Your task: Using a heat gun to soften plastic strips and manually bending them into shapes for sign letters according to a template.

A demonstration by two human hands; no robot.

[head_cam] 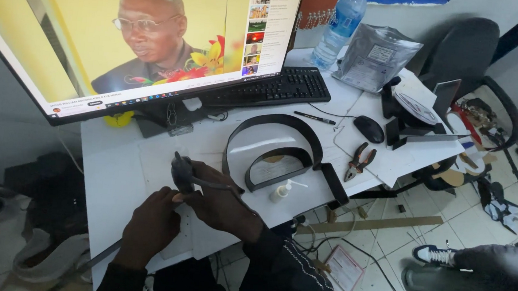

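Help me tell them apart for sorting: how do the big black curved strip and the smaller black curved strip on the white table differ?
The big curved strip forms a wide arch with one end running out toward the table edge; the smaller curved strip forms a tighter, lower arch. The big one stands around the outside, while the smaller one sits nested inside it. Both are thin black bands standing on edge on the white table, arched the same way.

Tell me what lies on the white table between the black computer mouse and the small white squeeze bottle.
Head view: red-handled pliers lie between mouse and bottle, plus a curved black strip's end.
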